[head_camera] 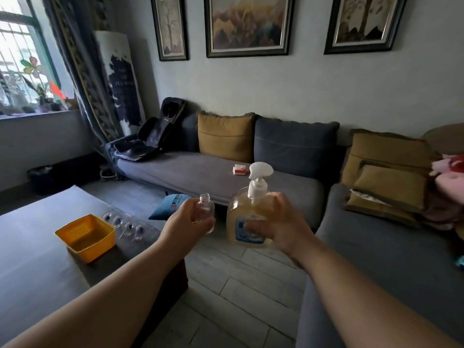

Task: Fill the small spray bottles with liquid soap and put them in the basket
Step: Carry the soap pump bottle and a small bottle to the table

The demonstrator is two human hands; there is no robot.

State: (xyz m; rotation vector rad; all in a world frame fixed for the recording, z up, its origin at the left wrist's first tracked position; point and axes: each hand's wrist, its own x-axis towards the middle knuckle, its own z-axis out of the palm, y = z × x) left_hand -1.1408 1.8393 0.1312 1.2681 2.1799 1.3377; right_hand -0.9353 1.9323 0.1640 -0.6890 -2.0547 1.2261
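My left hand [188,220] grips a small clear spray bottle [207,208] upright, its neck uncapped and open. Just to its right my right hand [272,223] grips a large soap dispenser [244,219] with yellowish liquid, a blue and white label and a white pump head. Both are held in the air above the floor, between the table and the sofa, a small gap apart. A yellow basket [86,236] stands on the grey table [37,259] at left. Several more small clear bottles [125,223] lie on the table just behind and right of the basket.
A grey corner sofa [200,172] runs along the back and right, with mustard cushions [224,139] and a red and white packet [240,170] on the seat. A blue cushion [168,205] lies on the tiled floor beyond the table.
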